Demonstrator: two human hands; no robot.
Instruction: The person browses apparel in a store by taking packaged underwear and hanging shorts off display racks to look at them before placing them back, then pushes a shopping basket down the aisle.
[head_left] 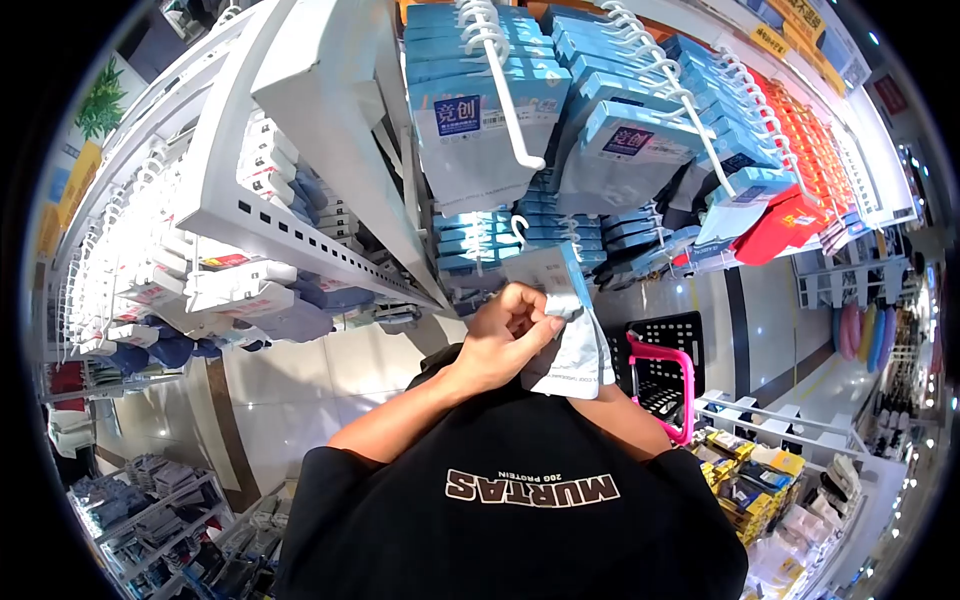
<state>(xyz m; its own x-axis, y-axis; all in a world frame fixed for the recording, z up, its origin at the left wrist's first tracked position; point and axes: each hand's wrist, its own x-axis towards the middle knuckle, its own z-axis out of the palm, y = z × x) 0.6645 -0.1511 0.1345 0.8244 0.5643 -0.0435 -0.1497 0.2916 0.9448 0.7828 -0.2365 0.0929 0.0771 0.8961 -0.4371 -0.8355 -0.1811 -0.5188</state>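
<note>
Packet (575, 362), flat, pale grey and blue-edged, sits before the chest of a black printed T-shirt (530, 545). The left hand (508, 335) pinches its upper part, thumb against curled fingers; the right hand is mostly hidden behind, its grip unclear. A white metal hook (509, 97) juts out above; pale tiled floor (300, 385) lies open leftward, a black plastic basket (672, 338) near on the right.

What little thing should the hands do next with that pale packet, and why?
Perhaps lift the packet toward the white hooks beyond it. The left hand is on it, and similar blue-topped packs hang there, so that seems a fitting place.
</note>
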